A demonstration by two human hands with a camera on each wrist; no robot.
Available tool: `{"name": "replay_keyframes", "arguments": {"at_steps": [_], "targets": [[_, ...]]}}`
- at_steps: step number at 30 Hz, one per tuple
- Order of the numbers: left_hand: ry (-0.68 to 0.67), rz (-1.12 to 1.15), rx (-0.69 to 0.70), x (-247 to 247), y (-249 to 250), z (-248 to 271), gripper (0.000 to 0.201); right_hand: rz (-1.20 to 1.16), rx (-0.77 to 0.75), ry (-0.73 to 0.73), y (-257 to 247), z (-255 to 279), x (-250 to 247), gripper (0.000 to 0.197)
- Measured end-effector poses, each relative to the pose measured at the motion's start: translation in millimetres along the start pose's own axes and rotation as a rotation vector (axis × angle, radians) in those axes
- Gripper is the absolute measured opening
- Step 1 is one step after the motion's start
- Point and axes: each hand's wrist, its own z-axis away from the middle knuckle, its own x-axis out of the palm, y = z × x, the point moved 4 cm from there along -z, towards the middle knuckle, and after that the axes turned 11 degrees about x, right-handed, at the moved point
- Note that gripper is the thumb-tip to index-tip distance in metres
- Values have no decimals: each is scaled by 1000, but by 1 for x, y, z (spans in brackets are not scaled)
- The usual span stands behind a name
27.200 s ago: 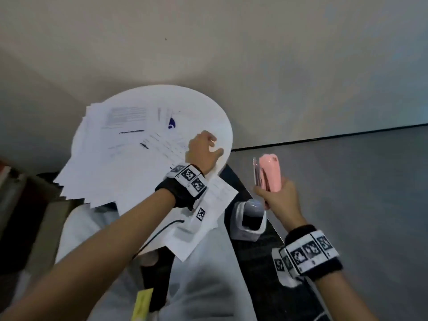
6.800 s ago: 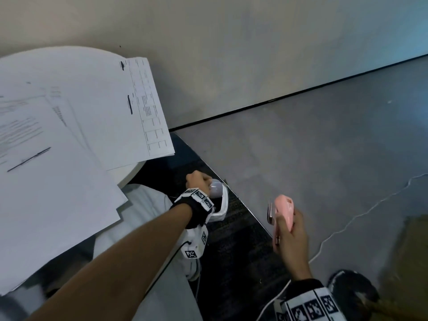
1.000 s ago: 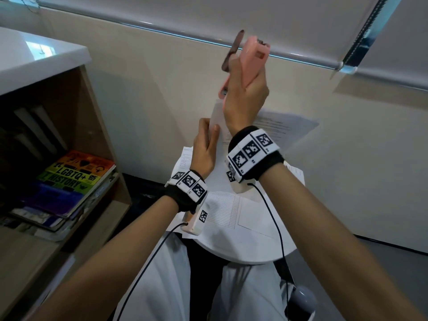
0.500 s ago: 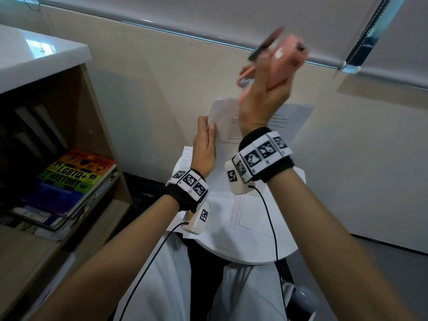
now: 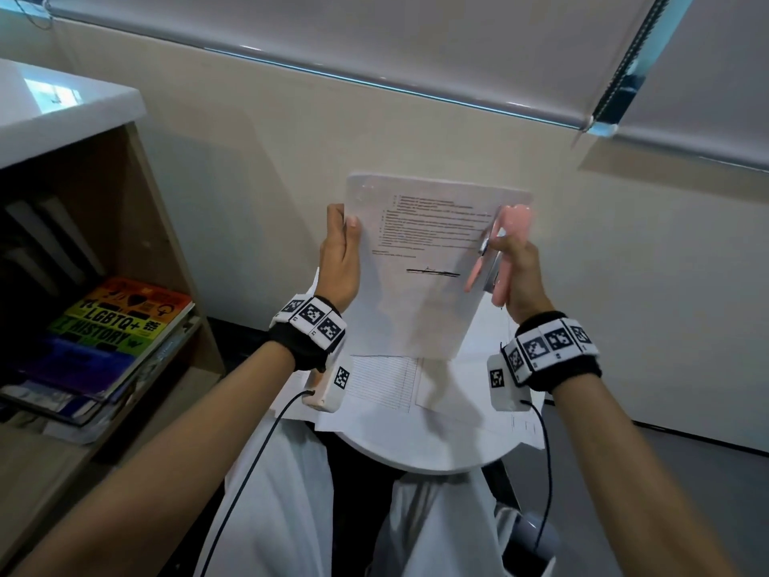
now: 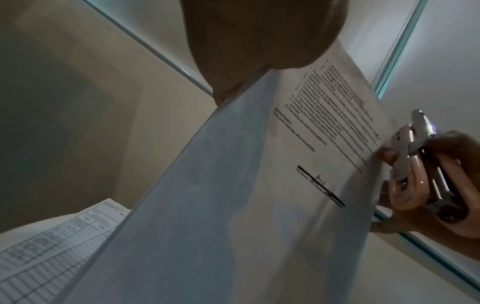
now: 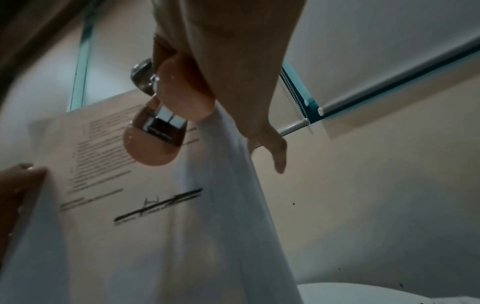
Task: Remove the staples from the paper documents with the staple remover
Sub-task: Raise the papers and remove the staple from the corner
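A stapled paper document [image 5: 420, 285] with printed lines and a black scrawl stands upright above the table. My left hand [image 5: 341, 251] pinches its left edge, thumb on the front. My right hand [image 5: 516, 264] grips the pink staple remover [image 5: 505, 243] at the sheet's right edge, metal jaw towards the paper. In the left wrist view the staple remover [image 6: 410, 164] lies against the document [image 6: 233, 205] and the right thumb touches the edge. The right wrist view shows the staple remover [image 7: 161, 133] in front of the document [image 7: 116, 226]. No staple is visible.
A small round white table [image 5: 437, 456] lies below, with more papers [image 5: 383, 389] spread on it. A wooden bookshelf [image 5: 137, 226] with stacked books [image 5: 120, 322] stands at the left. A beige wall and a window blind [image 5: 457, 43] are ahead.
My right hand has come down with the staple remover from above the document's top to its right edge. The document's printed face now shows fully. The left hand keeps its hold.
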Motion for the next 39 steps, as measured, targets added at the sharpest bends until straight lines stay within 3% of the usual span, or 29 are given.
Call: {"name": "replay_keyframes", "arguments": {"at_steps": [6, 11, 16, 19, 21, 23, 26, 30, 33, 35, 39], "targets": [[-43, 60, 87, 8, 15, -7, 10, -101, -77, -16, -6, 2, 6, 30], [-29, 50, 60, 11, 4, -1, 14, -65, -80, 1, 2, 6, 7, 64], [-48, -10, 24, 12, 0, 0, 10, -92, -75, 113, -5, 8, -2, 74], [-37, -32, 26, 14, 2, -2, 14, -88, -227, 259, -29, 10, 6, 49], [-34, -39, 28, 16, 3, -1, 14, -127, -388, 388, -54, 16, 22, 50], [-31, -46, 31, 18, 3, 0, 13, -285, -554, 358, -79, 20, 46, 51], [-43, -63, 47, 18, 4, 0, 11, -452, -617, 302, -99, 23, 89, 50], [-30, -62, 51, 16, 7, 2, 15, -220, -596, 358, -91, 18, 130, 35], [-16, -55, 36, 15, 5, 2, 14, -73, -606, 429, -79, 15, 141, 44], [-24, -42, 26, 14, 3, 1, 13, -2, -645, 482, -72, 12, 145, 39], [-25, -43, 31, 14, 1, 1, 13, 17, -615, 431, -62, 1, 148, 51]]}}
